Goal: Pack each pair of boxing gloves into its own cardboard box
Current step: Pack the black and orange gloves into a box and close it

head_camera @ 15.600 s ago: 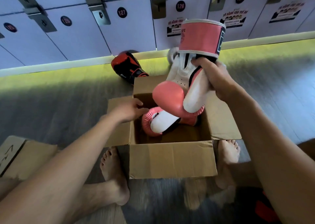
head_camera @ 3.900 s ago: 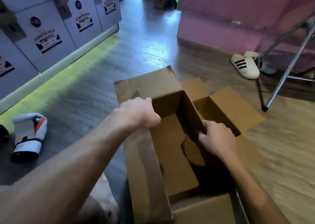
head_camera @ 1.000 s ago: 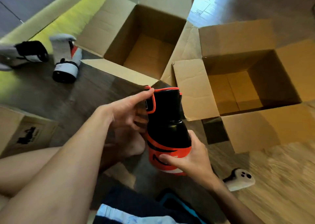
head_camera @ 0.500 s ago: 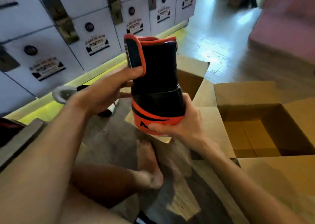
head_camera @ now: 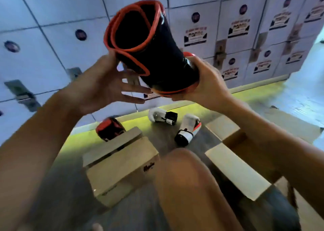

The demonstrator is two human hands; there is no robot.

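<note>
Up before the far lockers (head_camera: 52, 58), the right hand (head_camera: 205, 83) grips the black, orange-trimmed padded boxing glove (head_camera: 157, 55) by its fist end; the left hand (head_camera: 105, 85), fingers spread straight, steadies the cuff, likely for strapping.

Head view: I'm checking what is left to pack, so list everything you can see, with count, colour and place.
Held glove: one, black with red trim, raised between both hands.
Floor glove: one, black and red, behind the shut box.
White gloves: two, mostly white, black cuffs, floor near lockers.
Shut box: one, brown, floor left.
Open box: one, brown, floor right.
Lockers: many, pale, back wall.
Left hand: one, fingers spread, touching the cuff.
Right hand: one, grips the glove's padded end.
Knee: one, bare, bottom centre.
</note>
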